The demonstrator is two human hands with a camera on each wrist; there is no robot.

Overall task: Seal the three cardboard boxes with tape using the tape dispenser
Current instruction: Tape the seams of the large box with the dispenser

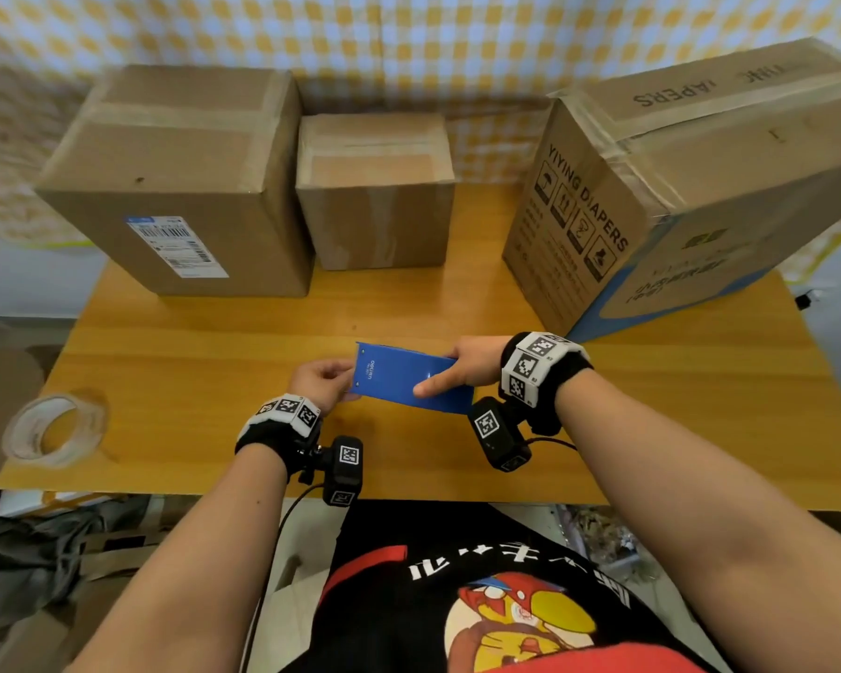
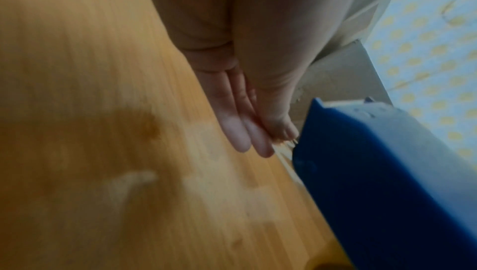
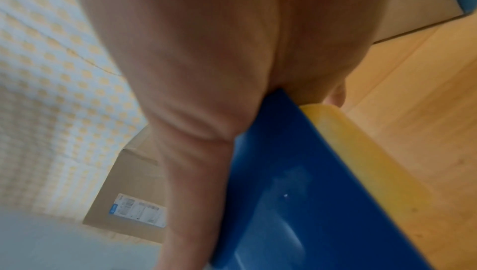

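Lying at the far left of the wooden counter (image 1: pixel 205 352), near its front edge, is a roll of clear tape (image 1: pixel 54 429), flat on its side and well apart from both hands. Behind it, at the back left, stands the large box (image 1: pixel 180 187) w/ a white shipping label on its front; its top flaps are closed and tape strips show on top. Just beside it, to the right, is the small box (image 1: pixel 375 191), also closed, touching or almost touching the large one. In front, near the counter middle, the left hand (image 1: pixel 324 381) pinches the left end of the blue tape dispenser (image 1: pixel 409 378): in the left wrist view the thumb and straight fingers (image 2: pixel 237 131) press together on a thin clear edge at the dispenser's end, prob. tape. The right hand (image 1: pixel 467 366) is a closed grip on the dispenser's right end, index finger laid along the blue face; the right wrist view shows a yellowish tape roll (image 3: pixel 361 152) inside the blue body. At the far right stands the diaper box (image 1: pixel 676 196), turned at an angle.
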